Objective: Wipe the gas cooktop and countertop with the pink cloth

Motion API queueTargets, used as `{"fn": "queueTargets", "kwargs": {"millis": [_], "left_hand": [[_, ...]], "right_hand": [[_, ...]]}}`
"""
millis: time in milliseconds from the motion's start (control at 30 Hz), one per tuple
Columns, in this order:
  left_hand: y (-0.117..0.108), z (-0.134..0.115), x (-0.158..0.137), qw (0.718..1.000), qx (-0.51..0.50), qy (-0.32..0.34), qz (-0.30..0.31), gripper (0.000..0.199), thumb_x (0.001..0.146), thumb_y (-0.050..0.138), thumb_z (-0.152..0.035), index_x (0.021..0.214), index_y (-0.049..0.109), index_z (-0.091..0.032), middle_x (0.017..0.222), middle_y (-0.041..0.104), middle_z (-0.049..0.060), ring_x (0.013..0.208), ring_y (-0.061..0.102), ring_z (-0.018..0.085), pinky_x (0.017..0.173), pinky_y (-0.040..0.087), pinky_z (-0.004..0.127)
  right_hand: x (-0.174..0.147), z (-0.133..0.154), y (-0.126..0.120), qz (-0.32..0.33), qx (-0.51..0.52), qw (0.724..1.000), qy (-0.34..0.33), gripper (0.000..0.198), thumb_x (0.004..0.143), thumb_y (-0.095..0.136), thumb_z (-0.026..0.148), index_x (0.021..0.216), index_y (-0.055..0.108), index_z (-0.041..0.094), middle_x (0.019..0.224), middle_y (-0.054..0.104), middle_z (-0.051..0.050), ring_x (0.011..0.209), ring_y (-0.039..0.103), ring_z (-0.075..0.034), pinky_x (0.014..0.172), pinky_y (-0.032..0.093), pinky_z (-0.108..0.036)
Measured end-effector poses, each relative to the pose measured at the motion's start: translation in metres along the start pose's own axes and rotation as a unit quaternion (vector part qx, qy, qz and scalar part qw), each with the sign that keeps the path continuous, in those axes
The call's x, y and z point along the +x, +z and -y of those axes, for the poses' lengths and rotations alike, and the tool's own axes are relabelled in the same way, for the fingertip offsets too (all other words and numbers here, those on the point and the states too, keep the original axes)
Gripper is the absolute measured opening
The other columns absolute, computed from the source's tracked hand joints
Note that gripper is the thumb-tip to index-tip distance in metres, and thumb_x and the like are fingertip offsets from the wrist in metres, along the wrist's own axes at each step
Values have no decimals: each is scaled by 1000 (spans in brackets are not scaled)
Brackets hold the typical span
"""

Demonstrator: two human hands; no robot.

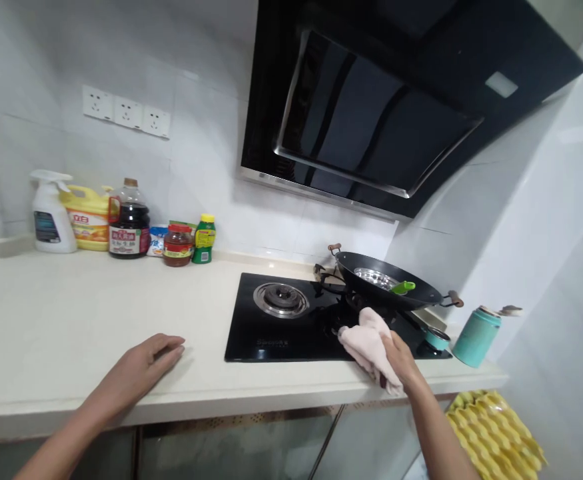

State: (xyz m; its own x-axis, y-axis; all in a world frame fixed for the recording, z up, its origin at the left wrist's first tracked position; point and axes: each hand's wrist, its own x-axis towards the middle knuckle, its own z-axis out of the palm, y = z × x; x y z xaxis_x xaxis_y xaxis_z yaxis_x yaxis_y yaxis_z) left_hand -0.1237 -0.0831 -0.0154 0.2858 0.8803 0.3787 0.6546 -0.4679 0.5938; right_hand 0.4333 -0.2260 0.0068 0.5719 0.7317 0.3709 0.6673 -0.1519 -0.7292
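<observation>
My right hand (pixel 398 357) grips a pale pink cloth (pixel 368 341), which lies bunched against the front of the black glass gas stove (pixel 271 337). On the stove's left side, the burner (pixel 281 299) is bare of its pan support. Just behind the cloth, a black wok (pixel 421 288) with wooden handles sits over the right burner. A perforated metal piece (pixel 374 277) and a bright green handle (pixel 402 287) show inside the wok. To the left of the stove, my left hand (pixel 144 363) rests on the white countertop (pixel 81 313), holding nothing, thumb and fingers apart.
A spray bottle (pixel 51 213), yellow detergent jug (pixel 88 220), soy sauce bottle (pixel 129 223), red-lidded jar (pixel 178 245) and green bottle (pixel 204 240) line the wall. Right of the stove stand a turquoise canister (pixel 477 339) and a small turquoise pot (pixel 437 339). A range hood (pixel 371 113) overhangs; yellow egg trays (pixel 496 433) sit below.
</observation>
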Motion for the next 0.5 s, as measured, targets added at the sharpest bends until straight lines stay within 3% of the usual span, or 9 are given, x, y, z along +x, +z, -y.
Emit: {"fn": "queueTargets", "kwargs": {"millis": [100, 233, 367, 500], "left_hand": [[3, 6, 1, 1000, -3, 5, -8, 50, 87, 51, -62, 106, 76, -23, 115, 77, 6, 106, 70, 27, 88, 56, 31], [6, 13, 3, 1000, 1, 9, -12, 48, 87, 54, -62, 108, 76, -26, 115, 77, 4, 107, 71, 26, 87, 57, 29], [7, 17, 3, 1000, 3, 10, -12, 48, 87, 54, -63, 107, 77, -26, 115, 77, 4, 106, 71, 26, 87, 58, 30], [8, 20, 2, 1000, 2, 14, -12, 46, 88, 54, -62, 107, 76, -27, 115, 76, 4, 106, 71, 26, 88, 58, 30]], "right_hand": [[19, 8, -10, -41, -11, 999, 17, 55, 83, 37, 67, 92, 60, 19, 95, 70, -11, 91, 65, -28, 79, 51, -36], [47, 31, 3, -55, -25, 998, 9, 56, 82, 49, 69, 102, 60, 18, 98, 69, -12, 89, 65, -27, 75, 50, -35], [69, 51, 28, -36, -53, 997, -35, 51, 81, 61, 53, 119, 56, 19, 104, 68, -10, 91, 65, -25, 77, 50, -33], [93, 63, 47, -21, -100, 991, -85, 47, 86, 57, 31, 132, 53, 23, 122, 60, -10, 109, 62, -25, 92, 47, -35]]}}
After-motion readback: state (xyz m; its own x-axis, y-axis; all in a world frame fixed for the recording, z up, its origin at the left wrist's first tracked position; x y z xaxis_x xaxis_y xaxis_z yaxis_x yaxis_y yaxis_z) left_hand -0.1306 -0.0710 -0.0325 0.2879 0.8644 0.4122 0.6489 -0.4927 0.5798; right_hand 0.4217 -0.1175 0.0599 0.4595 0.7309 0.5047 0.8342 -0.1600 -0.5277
